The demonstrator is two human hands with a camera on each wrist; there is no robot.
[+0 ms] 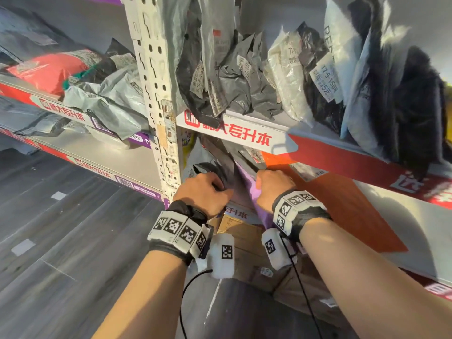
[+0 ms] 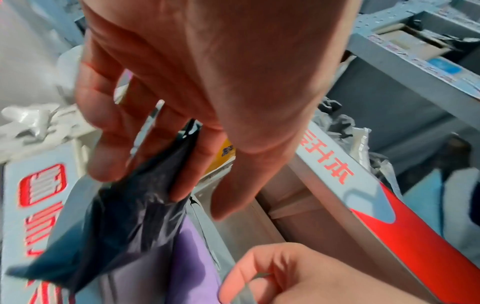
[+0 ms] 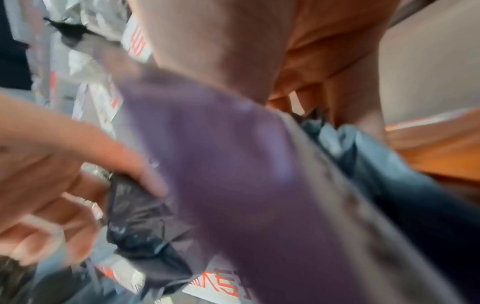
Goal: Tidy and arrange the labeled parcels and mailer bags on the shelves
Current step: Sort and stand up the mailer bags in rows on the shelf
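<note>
My left hand [image 1: 215, 189] is at the left end of the middle shelf, just right of the post. Its fingers pinch the crumpled top of a black mailer bag [image 2: 124, 216], which hangs below the fingertips [image 2: 179, 193] in the left wrist view. Beside it, my right hand [image 1: 261, 184] grips the edge of a purple mailer [image 1: 254, 196] standing against the black bag. The right wrist view is blurred but shows the purple mailer [image 3: 233, 164] across the middle and the black bag [image 3: 137, 216] under my left hand [image 3: 52, 174]. Labels on both bags are hidden.
A flat orange mailer [image 1: 342, 204] lies on the shelf right of my hands. Several labeled grey, white and black bags [image 1: 244, 77] stand on the upper shelf. A perforated post [image 1: 156, 81] rises on the left. Cardboard boxes [image 1: 247, 243] sit on the shelf below.
</note>
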